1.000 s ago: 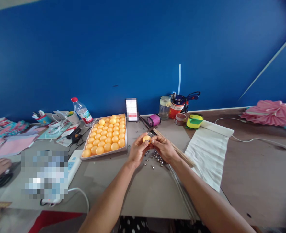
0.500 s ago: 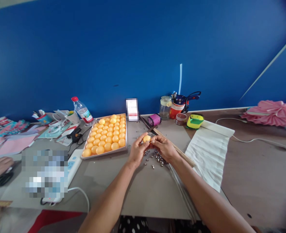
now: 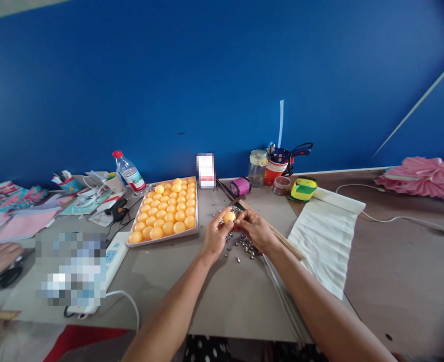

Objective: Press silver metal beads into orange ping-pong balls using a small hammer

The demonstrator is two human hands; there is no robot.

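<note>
An orange ping-pong ball (image 3: 229, 217) is held between the thumb and fingers of my left hand (image 3: 217, 234). Close against its right side, my right hand (image 3: 256, 229) is closed in a pinch; whatever lies between those fingertips is too small to make out. Beneath and around both hands, small shiny silver beads or bells (image 3: 247, 247) are scattered on the grey table (image 3: 222, 296). To the left, a shallow box (image 3: 163, 242) holds rows of the same orange balls, with a few lying on top of the rows.
Thin wooden sticks (image 3: 282, 240) and a white cloth (image 3: 325, 241) lie to the right. Behind stand a purple spool (image 3: 240, 187), a glass jar (image 3: 258, 168) and a yellow container (image 3: 303, 189). A water bottle (image 3: 131, 176), a power strip (image 3: 116, 254) and another person's hand (image 3: 3, 259) are leftward.
The ball has turned slightly in my left hand, and my right fingertips have drawn a little off its face. The whole view has shifted very slightly.
</note>
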